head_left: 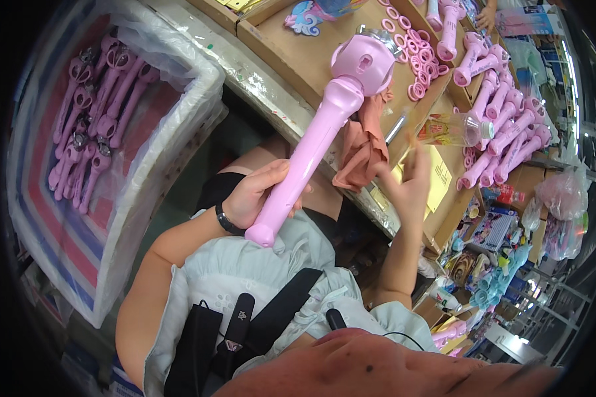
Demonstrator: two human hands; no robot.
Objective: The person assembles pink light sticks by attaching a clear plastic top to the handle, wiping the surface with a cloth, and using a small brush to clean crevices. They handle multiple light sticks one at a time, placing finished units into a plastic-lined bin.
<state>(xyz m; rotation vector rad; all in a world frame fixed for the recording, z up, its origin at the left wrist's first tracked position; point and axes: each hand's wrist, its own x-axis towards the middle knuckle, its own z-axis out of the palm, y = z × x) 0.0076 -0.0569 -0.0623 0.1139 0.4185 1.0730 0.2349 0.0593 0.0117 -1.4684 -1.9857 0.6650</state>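
1. The pink wand (pixel 311 142) slants from the person's lap up past the near edge of the counter (pixel 251 79), its round head appearing over the wooden tray (pixel 291 59) there
2. The left hand (pixel 258 195) is wrapped around the handle near its lower end; the right hand (pixel 407 182), blurred, is raised near the tray's near edge with fingers apart, seemingly holding nothing
3. Gripped so low, the wand could tip or twist under its bulky head if the left hand loosens
4. A swing of that head could, I judge, scatter the loose pink rings (pixel 417 56) along the tray's far side
5. The right hand could knock the clear bottle (pixel 457 129), which lies on its side by the yellow paper (pixel 437 178); whether it is capped tightly I cannot tell
6. The orange cloth (pixel 361 149) hangs over the near edge just beside the wand and could snag or be dragged off
7. As for looks, the wand is glossy light pink, with a long smooth handle, a thin seam line, a flared collar and a rounded knob at the bottom
8. The head has a small slot-like opening and a shiny metallic piece on top, whose finer detail is too small to read
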